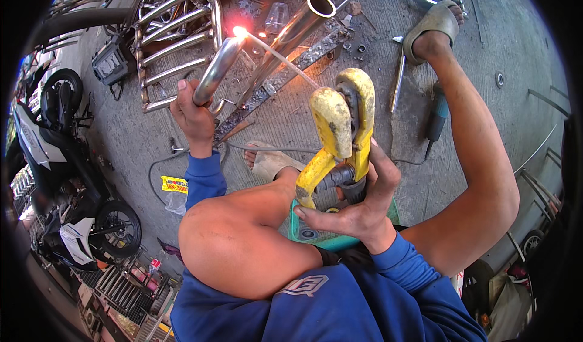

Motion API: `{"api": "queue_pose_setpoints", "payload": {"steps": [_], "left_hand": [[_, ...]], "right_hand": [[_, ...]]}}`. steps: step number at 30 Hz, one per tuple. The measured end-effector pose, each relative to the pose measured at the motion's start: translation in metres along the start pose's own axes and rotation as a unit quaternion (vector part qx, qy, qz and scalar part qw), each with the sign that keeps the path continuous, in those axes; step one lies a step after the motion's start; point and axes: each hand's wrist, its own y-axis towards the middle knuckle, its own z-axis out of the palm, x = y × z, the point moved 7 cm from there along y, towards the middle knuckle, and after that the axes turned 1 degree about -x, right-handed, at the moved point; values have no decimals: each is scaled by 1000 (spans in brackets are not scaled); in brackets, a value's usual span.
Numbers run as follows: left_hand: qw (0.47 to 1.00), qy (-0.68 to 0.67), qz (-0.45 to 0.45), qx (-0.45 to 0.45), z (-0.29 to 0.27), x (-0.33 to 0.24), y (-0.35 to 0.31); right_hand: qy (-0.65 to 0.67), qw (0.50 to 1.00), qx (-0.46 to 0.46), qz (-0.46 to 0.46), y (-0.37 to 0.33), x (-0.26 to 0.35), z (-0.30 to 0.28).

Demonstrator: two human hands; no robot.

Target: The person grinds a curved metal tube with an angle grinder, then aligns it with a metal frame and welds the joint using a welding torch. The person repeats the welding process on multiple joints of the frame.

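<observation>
My left hand (195,116) is closed around the lower end of a shiny curved metal tube (220,67), which tilts up and to the right. In my right hand (367,205) is a worn yellow welding electrode holder (331,120), its jaws clamped on a thin welding rod (282,58). That rod slants up and left until its tip meets the tube's upper end, where a bright reddish-white arc glows and hides the contact point. Just right of the curved tube, a wider straight steel pipe (294,32) lies along a rough, spattered metal bar (319,52).
A welded tube rack (176,41) lies beyond my left hand. A teal angle grinder (436,117) rests near my right foot. Under my right hand is a green tray (331,243). Cables cross the concrete floor, and a motorcycle (67,166) stands at left.
</observation>
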Motion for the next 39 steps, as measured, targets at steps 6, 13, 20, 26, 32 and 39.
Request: {"api": "queue_pose_setpoints", "payload": {"steps": [6, 13, 20, 26, 32, 39], "left_hand": [[1000, -12, 11, -5, 1, -1, 0], [1000, -25, 13, 0, -1, 1, 1], [1000, -14, 18, 2, 2, -3, -1], [999, -5, 10, -34, 0, 1, 0], [1000, -23, -3, -16, -1, 3, 1], [1000, -8, 5, -15, 1, -1, 0]], "right_hand": [[-13, 1000, -1, -1, 0, -1, 0], [40, 999, 14, 16, -1, -5, 5], [32, 998, 51, 34, -3, -8, 8], [37, 999, -7, -1, 0, -4, 4], [-16, 1000, -1, -9, 3, 0, 0], [-30, 1000, 5, 2, -2, -4, 1]]}}
